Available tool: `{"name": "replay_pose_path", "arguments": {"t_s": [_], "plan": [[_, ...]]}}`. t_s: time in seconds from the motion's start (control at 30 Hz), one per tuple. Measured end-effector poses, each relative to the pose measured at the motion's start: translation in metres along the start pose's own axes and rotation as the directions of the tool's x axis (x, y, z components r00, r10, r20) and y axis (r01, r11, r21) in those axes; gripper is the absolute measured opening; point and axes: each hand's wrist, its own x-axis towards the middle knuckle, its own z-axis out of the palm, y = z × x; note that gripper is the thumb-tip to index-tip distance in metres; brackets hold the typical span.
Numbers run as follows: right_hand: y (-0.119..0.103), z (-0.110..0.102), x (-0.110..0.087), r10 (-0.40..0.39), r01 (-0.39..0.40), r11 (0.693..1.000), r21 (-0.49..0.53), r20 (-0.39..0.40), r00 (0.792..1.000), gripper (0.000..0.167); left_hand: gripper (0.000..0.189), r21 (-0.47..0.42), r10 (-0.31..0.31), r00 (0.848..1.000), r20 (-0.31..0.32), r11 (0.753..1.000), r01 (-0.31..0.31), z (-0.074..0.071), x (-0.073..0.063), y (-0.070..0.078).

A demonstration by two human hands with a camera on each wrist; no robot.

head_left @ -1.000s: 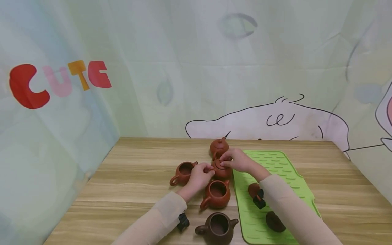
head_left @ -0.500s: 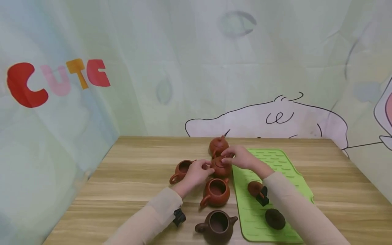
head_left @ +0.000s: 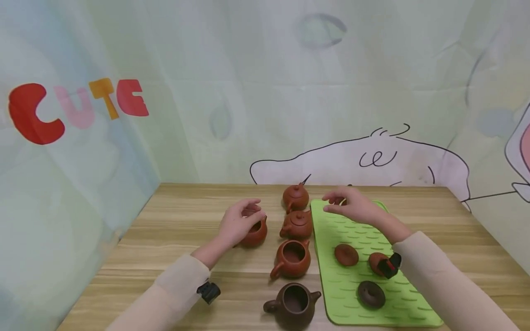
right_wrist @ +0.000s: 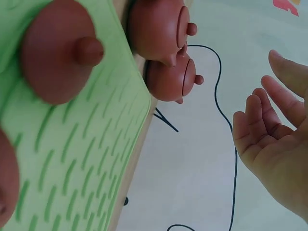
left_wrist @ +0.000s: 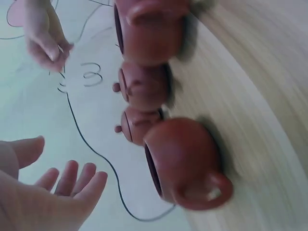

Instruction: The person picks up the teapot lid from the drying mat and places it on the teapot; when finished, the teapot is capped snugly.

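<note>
My left hand hovers beside and above a lidless reddish-brown teapot, which it partly hides in the head view. In the left wrist view, loose fingers stand apart from that teapot. My right hand hangs over the far end of a green mat, fingers loosely bent and holding nothing. Two lidded reddish-brown teapots, a far one and a nearer one, stand left of the mat. Closer in the same row are a lidless reddish-brown teapot and a lidless dark brown teapot.
On the mat lie two reddish-brown lids, one to the left and one partly behind the right wrist's black device. A dark brown lid lies nearer. Printed cloth hangs behind the wooden table.
Both hands have left the nearer lidded teapot. The left hand moved left to the lidless teapot; the right hand moved right over the mat, uncovering another lid.
</note>
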Motion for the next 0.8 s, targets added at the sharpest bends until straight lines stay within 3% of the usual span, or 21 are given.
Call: {"name": "replay_pose_path", "arguments": {"t_s": [0.33, 0.8], "plan": [[0.002, -0.003, -0.037, 0.005, -0.005, 1.0, -0.021, -0.001, 1.0, 0.03, 0.038, -0.055, -0.08, 0.993, -0.081, 0.996, 0.076, -0.028, -0.01, -0.019], [0.027, 0.018, -0.068, 0.059, -0.059, 0.998, 0.038, 0.019, 0.998, 0.032, 0.038, -0.148, -0.217, 0.97, -0.112, 0.969, 0.2, -0.025, -0.021, -0.051]]}}
